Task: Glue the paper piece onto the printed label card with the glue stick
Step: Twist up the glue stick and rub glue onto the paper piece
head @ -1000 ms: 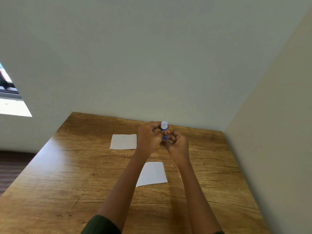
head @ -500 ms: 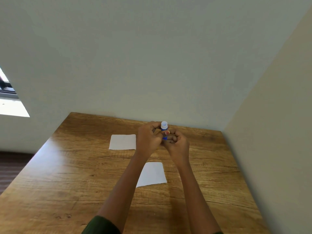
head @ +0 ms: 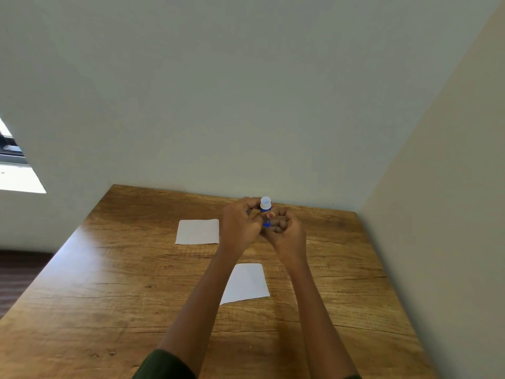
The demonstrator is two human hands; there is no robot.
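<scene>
Table (head: 109,296): wooden.
Near sheet (head: 247,283): white, flat (left edge hidden by the left forearm (head: 200,305)).
Far sheet (head: 196,231): white, left of the hands.
Left hand (head: 240,225): curled, gripping the glue stick (head: 265,207).
Right hand (head: 285,232): curled round its lower part.
Glue stick: blue, upright, white top up, above the table.

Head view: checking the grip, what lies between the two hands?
The glue stick, white end up, gripped by both the left hand and right hand; head view shows it.
</scene>
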